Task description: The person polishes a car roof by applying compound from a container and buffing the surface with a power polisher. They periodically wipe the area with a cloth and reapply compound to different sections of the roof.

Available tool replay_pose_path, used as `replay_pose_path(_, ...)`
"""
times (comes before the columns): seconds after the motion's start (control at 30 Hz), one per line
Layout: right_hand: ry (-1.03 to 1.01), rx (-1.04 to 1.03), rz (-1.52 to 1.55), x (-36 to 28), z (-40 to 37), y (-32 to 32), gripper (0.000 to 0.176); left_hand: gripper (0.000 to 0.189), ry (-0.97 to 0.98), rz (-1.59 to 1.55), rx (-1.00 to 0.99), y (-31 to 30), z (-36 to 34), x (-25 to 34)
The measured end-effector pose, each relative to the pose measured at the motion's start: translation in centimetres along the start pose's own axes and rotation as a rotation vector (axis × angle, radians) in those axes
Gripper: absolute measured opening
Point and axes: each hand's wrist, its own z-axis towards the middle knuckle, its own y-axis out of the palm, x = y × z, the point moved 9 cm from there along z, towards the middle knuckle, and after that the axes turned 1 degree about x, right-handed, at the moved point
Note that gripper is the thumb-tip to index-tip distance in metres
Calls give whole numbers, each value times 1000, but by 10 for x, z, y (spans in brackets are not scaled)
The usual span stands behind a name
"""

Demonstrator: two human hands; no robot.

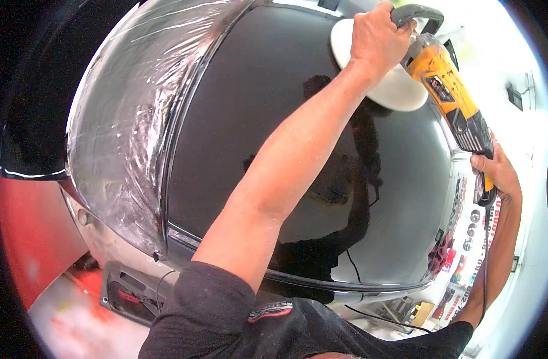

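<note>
A yellow-and-black electric polisher (444, 78) is in both my hands, at the upper right. My left hand (377, 37) is wrapped around its black loop handle (419, 13), above the pad. Lower down, my right hand (502, 173) grips the rear end of the polisher, its thumb against the body. The large white round pad (402, 93) lies over the far part of a glossy black car roof (238, 90), and my left forearm crosses in front of part of it. Dark reflections of a person and a cord show in the roof's surface.
Clear plastic film (130, 90) covers the car glass on the left. A black power cord (486, 257) hangs from the polisher beside my right arm. Down at the lower left are a red panel (31, 233) and a dark door trim panel (127, 293). A printed banner (465, 263) stands at right.
</note>
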Motion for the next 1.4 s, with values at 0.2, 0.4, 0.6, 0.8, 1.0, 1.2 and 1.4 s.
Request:
replay_pose_path(0.2,-8,-14,-163,-76,-5,31,89,26,-90,17,34,-66,26,17)
replay_pose_path(0.4,-175,-306,-193,-126,100,122,71,36,259,722,288,-137,75,-66)
replay_pose_path(0.6,-330,-165,-358,-139,121,126,93,28,87,348,289,-165,83,-57)
replay_pose_path(0.8,-290,-252,-237,-103,125,97,70,32,89,403,266,-118,72,-56)
replay_pose_path(1.0,-95,-230,-29,-2,95,35,91,31,176,374,179,-13,35,-51)
replay_pose_path(1.2,125,-35,14,112,28,-36,102,33,-32,224,-118,120,-25,-43)
replay_pose_path(1.4,231,56,97,216,-23,-90,94,28,-124,-53,-202,230,-85,-43)
